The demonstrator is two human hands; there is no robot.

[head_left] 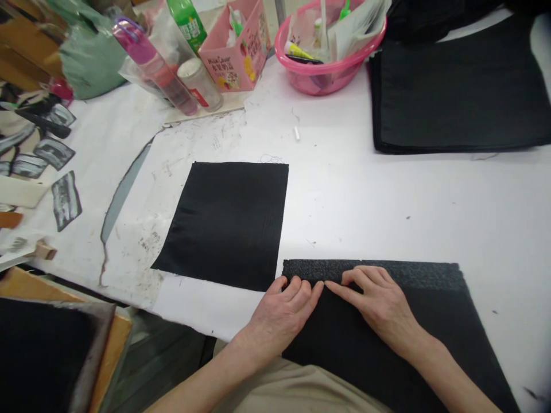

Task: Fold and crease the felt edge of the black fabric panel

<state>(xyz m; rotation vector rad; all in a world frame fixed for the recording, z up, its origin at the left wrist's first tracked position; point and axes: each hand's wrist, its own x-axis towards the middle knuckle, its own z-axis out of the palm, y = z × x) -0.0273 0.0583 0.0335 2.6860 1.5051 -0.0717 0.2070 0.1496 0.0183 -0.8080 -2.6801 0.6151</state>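
Hands press flat: we find left hand (282,307) and right hand (379,301), fingers loose, gripping nothing, on folded black fabric (387,344) at the desk's (387,201) near edge.

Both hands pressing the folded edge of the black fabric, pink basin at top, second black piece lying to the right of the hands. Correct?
Not quite. In the head view the second black piece lies left of the hands, not right. Left hand and right hand do press the fabric edge; the pink basin is at top.
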